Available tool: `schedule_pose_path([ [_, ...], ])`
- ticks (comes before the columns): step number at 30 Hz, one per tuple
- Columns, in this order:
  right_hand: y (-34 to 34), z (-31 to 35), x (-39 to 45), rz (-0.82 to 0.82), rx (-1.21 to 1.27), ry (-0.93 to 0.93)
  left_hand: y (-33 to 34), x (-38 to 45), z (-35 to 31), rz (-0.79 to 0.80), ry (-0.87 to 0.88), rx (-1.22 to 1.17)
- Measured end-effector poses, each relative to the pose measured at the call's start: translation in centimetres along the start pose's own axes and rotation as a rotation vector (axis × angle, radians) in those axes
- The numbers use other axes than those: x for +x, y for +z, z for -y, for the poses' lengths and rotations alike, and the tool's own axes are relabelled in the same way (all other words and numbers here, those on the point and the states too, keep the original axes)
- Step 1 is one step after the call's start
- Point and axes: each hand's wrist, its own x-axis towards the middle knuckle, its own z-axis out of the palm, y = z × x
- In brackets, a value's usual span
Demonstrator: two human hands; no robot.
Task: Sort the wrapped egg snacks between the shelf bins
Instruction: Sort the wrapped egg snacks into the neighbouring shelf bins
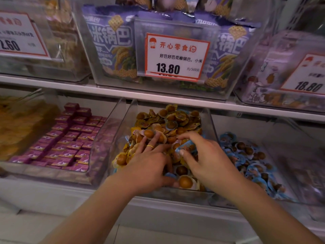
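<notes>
Blue-wrapped egg snacks [187, 147] remain among yellow ones in the middle bin [123, 131]. My right hand [209, 155] pinches one; my left hand [149, 162] lies spread flat, holding nothing. Sorting looks unfinished.

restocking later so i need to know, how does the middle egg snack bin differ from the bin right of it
The middle bin holds mostly yellow-wrapped eggs with a few blue ones mixed in; the right bin holds blue-wrapped eggs only. The middle bin is heaped high; the right bin's layer is lower. Both hands work in the middle bin, the right hand pinching a blue-wrapped egg, the left hand spread on the pile; none are in the right bin. Both bins are clear plastic.
</notes>
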Motion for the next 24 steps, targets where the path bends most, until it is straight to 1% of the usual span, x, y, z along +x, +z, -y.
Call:
schedule_pose_path([
  [2,0.1,0.0,0.0,-0.016,-0.013,0.011,-0.1,-0.1,0.1,-0.086,-0.024,-0.035],
  [3,0.2,-0.1,0.0,-0.028,-0.008,0.021,-0.2,-0.1,0.1,-0.18,-0.04,-0.097],
  [5,0.1,-0.1,0.2,-0.067,0.048,0.082,-0.5,-0.2,0.0,-0.458,-0.083,-0.315],
  [6,0.1,0.0,0.5,-0.098,0.142,0.156,-0.9,-0.3,-0.2,-0.588,-0.118,-0.462],
  [7,0.0,0.2,0.7,-0.12,0.33,0.262,-1.3,-0.5,-0.5,-0.681,-0.147,-0.61],
  [8,0.0,0.5,0.9,-0.107,0.619,0.381,-1.6,-0.6,-0.9,-0.737,-0.163,-0.732],
  [9,-0.2,0.9,1.1,-0.049,0.94,0.486,-1.9,-0.6,-1.4,-0.763,-0.169,-0.827],
  [10,-0.4,1.3,1.0,0.03,1.21,0.556,-1.9,-0.7,-1.8,-0.767,-0.166,-0.896],
  [11,-0.5,1.5,0.9,0.107,1.391,0.585,-1.7,-0.7,-2.2,-0.762,-0.158,-0.918],
  [12,-0.6,1.8,0.6,0.163,1.485,0.588,-1.5,-0.7,-2.6,-0.764,-0.15,-0.888],
  [13,-0.6,1.9,0.4,0.178,1.499,0.577,-1.2,-0.5,-2.9,-0.774,-0.141,-0.814],
  [16,-0.2,1.9,0.0,0.065,1.311,0.524,-1.0,-0.2,-3.5,-0.771,-0.054,-0.554],
  [17,-0.4,1.7,-0.1,0.044,1.255,0.487,-1.2,-0.3,-3.6,-0.742,-0.007,-0.534],
  [19,-1.4,0.9,-0.3,0.035,1.167,0.383,-1.5,-0.4,-3.7,-0.629,0.09,-0.608],
  [21,-3.3,-0.6,-0.3,-0.013,1.059,0.315,-1.4,-0.9,-3.3,-0.513,0.111,-0.703],
  [22,-4.2,-1.6,-0.4,-0.053,0.991,0.318,-1.3,-1.0,-2.8,-0.471,0.093,-0.694],
  [24,-5.6,-4.1,-0.7,-0.112,0.861,0.402,-1.0,-1.3,-1.6,-0.354,0.077,-0.56],
])
